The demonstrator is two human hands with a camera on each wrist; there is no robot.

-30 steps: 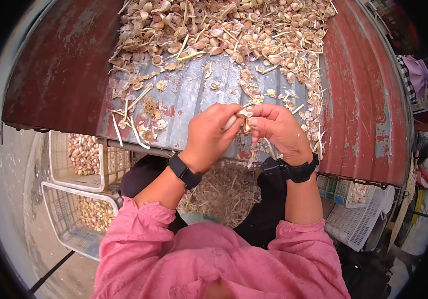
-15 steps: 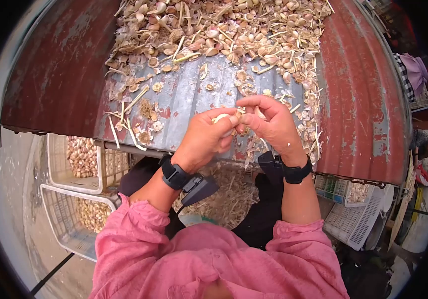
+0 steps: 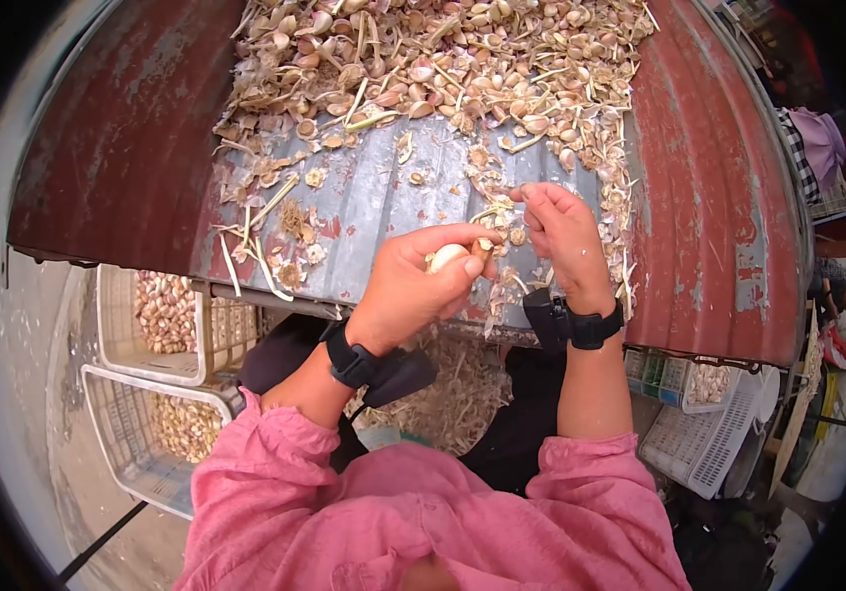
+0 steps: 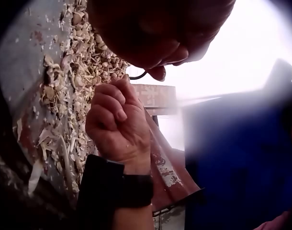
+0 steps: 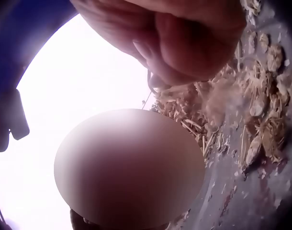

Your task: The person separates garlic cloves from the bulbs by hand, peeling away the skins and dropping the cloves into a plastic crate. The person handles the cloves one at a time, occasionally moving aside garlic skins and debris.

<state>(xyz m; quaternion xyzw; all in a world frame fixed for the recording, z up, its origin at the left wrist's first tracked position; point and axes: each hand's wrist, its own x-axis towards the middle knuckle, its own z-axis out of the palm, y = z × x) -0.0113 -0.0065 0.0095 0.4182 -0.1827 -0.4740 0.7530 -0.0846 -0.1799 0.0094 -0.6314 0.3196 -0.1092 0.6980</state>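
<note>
In the head view my left hand [image 3: 423,281] grips a pale garlic clove [image 3: 446,257] between curled fingers and thumb. A brownish piece of garlic [image 3: 482,248] sticks out at its fingertips. My right hand [image 3: 569,236] is raised a little to the right, apart from the left, with its fingers curled; nothing plainly shows in its grasp. The left wrist view shows that right hand [image 4: 115,120] with folded fingers. Beneath both hands is the grey metal sheet [image 3: 374,187], scattered with skins and stalks.
A heap of garlic cloves and skins [image 3: 423,69] covers the sheet's far part. Cut stalks [image 3: 270,202] lie left of the hands. Crates [image 3: 201,335] with cloves stand at lower left; another crate [image 3: 689,433] is at lower right. Stalk waste [image 3: 453,394] sits below the sheet's near edge.
Both hands were together over the garlic. Now the right hand has drawn away to the right with its fingers curled in, while the left keeps the clove.
</note>
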